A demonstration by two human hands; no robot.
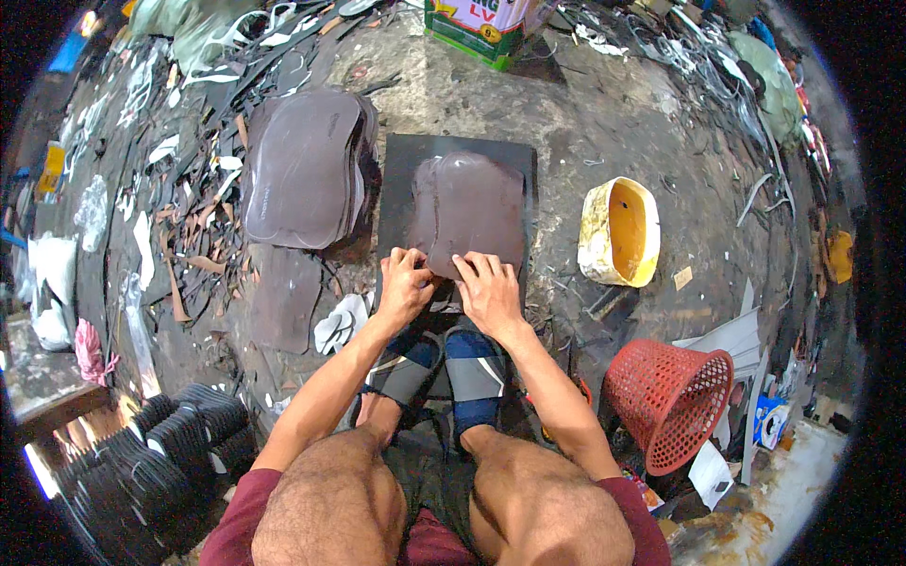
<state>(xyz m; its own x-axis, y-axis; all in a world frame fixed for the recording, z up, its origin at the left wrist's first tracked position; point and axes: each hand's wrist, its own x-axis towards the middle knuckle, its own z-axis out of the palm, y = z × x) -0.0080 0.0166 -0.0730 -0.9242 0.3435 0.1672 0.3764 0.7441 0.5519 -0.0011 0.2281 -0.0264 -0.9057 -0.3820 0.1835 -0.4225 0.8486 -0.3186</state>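
A dark brown, glossy, rounded sheet (477,203) lies on a flat black board (401,160) in front of me, and other brown layers show along its left edge. My left hand (408,286) is closed, fingers pinched at the sheet's near left corner. At the near edge, my right hand (488,294) has its bent fingers on the sheet and seems to grip that edge; its thumb is mostly hidden. The hands are close together. Left of the board rests a thick stack of similar brown sheets (300,170), with a flat brown piece (286,302) just nearer to me.
A cut-open pale yellow container (592,231) stands right of the board. Nearer lie a red perforated basket (661,396) and white sheets (731,332). Black stacked pieces (142,472) sit at lower left. A green-and-white tin (477,33) stands at the back; scraps cover the left floor.
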